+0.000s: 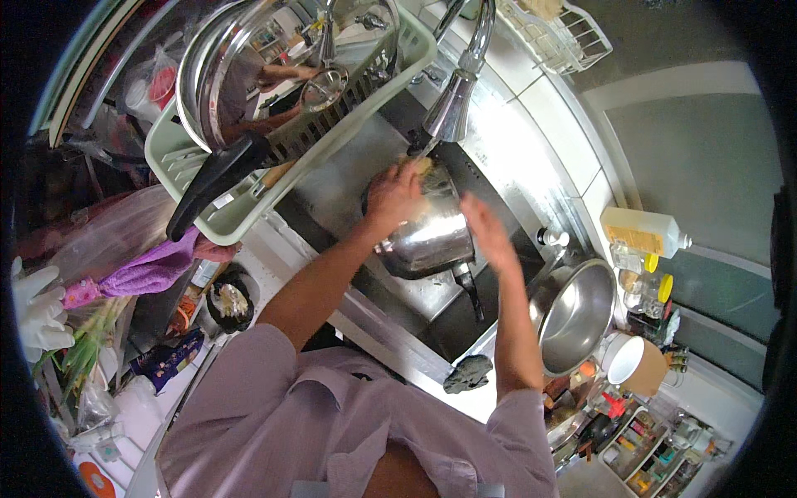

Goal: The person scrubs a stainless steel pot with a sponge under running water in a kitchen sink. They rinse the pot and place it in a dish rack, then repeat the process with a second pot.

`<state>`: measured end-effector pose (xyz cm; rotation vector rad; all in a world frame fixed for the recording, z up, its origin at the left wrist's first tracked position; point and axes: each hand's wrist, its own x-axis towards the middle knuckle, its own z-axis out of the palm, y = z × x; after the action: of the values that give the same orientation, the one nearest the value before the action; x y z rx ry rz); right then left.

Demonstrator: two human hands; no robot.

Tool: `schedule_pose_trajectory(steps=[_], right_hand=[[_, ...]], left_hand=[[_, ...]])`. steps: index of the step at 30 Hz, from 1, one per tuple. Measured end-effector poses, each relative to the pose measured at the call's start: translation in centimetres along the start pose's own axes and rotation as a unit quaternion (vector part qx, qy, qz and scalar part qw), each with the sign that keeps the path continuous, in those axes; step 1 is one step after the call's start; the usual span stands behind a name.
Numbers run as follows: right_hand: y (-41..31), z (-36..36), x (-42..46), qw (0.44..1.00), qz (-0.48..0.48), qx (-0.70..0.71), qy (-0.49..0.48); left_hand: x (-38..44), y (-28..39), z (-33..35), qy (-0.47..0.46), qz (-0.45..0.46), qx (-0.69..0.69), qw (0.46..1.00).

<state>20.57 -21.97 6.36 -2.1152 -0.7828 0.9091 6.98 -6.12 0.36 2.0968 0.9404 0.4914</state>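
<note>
A shiny steel pot sits tilted in the sink, its black handle pointing toward me. My left hand lies over the pot's upper left side, fingers stretched toward the falling water. At those fingertips is a small yellowish thing, perhaps a sponge; whether the hand grips it is unclear. My right hand, blurred, is beside the pot's right wall with fingers extended and nothing visible in it. Contact with the wall cannot be told. Water runs from the chrome faucet head just above.
A pale green dish rack holds a large steel lid and a black-handled pan. To the right stand a steel bowl, a plastic bottle and several jars. A dark cloth lies on the front edge.
</note>
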Motion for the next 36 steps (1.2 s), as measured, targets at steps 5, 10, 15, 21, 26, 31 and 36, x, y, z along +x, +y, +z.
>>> schedule_pose_trajectory(steps=[5,10,15,21,26,31,36], right_hand=[[0.4,4.2,-3.4,0.986,-0.042,-0.065,0.147],[-1.5,4.9,0.5,0.975,-0.084,-0.103,0.181],[-3.3,5.7,3.4,0.988,-0.090,0.018,0.123],[-6.8,5.5,7.2,0.990,-0.097,0.021,0.099],[-3.8,5.9,11.0,0.993,-0.078,0.044,0.081],[-3.9,6.2,11.1,0.989,-0.076,0.073,0.107],[-5.4,5.4,9.9,0.991,-0.033,0.125,0.040]], left_hand=[[4.1,-2.7,1.2,-0.095,-0.092,0.011,0.991],[0.9,4.0,-0.6,-0.042,-0.033,-0.118,0.992],[-2.2,3.3,-3.0,0.058,0.149,-0.066,0.985],[2.7,1.2,-4.3,0.074,0.145,0.050,0.985],[4.7,2.2,-1.7,0.114,0.082,0.137,0.981],[-3.6,0.4,-4.0,0.042,0.299,0.156,0.941],[-4.5,-2.4,-6.1,0.068,0.147,0.097,0.982]])
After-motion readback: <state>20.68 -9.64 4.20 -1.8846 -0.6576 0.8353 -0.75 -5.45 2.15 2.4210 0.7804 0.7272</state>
